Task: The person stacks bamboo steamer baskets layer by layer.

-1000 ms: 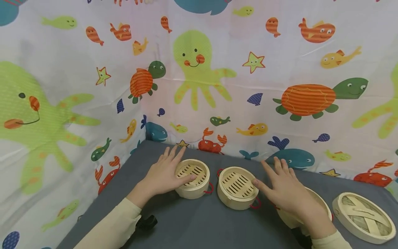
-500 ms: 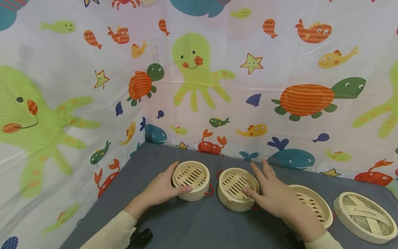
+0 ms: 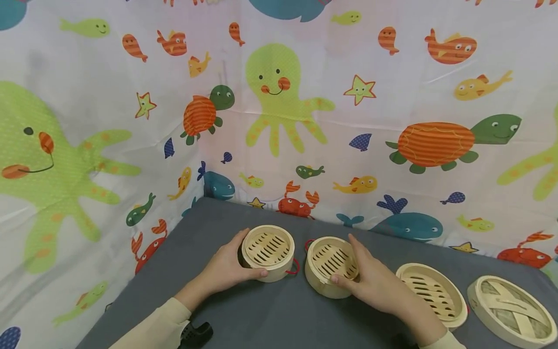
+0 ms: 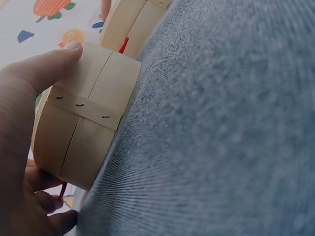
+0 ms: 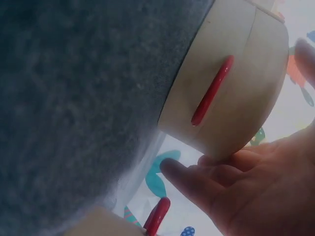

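Note:
Two small round bamboo steamer baskets with slatted tops stand side by side on the dark grey table. My left hand (image 3: pixel 226 264) grips the left steamer basket (image 3: pixel 268 247), thumb on the near side and fingers round the far side. In the left wrist view its stapled side wall (image 4: pixel 93 105) shows beneath the thumb. My right hand (image 3: pixel 375 281) reaches round the right side of the second steamer basket (image 3: pixel 329 264). In the right wrist view, fingers (image 5: pixel 241 160) touch or nearly touch that basket's wall, while the thumb stands slightly off it. Red loop handles (image 5: pixel 212 91) stick out from the baskets.
Right of my right hand lies a larger bamboo steamer basket (image 3: pixel 431 293), partly hidden by the forearm. Beside it is a woven bamboo lid (image 3: pixel 512 310). A sea-animal printed cloth (image 3: pixel 305 97) hangs behind and left of the table (image 3: pixel 270 315).
My left hand has lowered from spread over the left steamer basket to a hold round its side. The right hand has moved left to the second basket, uncovering more of the larger one.

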`<move>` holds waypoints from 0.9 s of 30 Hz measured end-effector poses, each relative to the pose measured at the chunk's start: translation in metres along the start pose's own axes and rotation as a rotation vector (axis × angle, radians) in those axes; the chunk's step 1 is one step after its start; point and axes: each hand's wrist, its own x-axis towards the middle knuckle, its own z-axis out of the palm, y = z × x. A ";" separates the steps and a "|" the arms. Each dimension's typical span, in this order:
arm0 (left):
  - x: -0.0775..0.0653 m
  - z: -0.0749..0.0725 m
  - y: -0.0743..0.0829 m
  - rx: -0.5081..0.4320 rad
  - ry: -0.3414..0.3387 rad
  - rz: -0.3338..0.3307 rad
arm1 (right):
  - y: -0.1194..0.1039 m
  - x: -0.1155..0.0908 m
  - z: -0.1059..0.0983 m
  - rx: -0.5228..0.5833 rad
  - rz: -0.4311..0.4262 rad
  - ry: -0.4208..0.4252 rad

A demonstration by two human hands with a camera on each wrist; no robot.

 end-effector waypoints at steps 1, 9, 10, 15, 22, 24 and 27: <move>-0.001 0.000 -0.001 0.004 0.002 0.000 | 0.000 0.000 0.001 -0.001 -0.001 0.006; -0.003 0.002 -0.002 0.059 0.043 0.014 | -0.002 0.002 0.001 0.044 0.008 0.062; -0.003 0.002 -0.003 0.060 0.047 0.018 | -0.003 0.003 0.001 0.053 0.016 0.063; -0.003 0.003 -0.007 0.056 0.055 0.036 | -0.004 0.004 0.002 0.090 0.047 0.053; -0.004 0.005 -0.011 0.063 0.066 0.048 | -0.003 0.005 0.004 0.130 0.068 0.050; -0.004 0.004 -0.011 0.067 0.071 0.051 | -0.003 0.006 0.004 0.125 0.070 0.059; -0.003 0.004 -0.010 0.069 0.070 0.058 | -0.003 0.006 0.003 0.113 0.072 0.073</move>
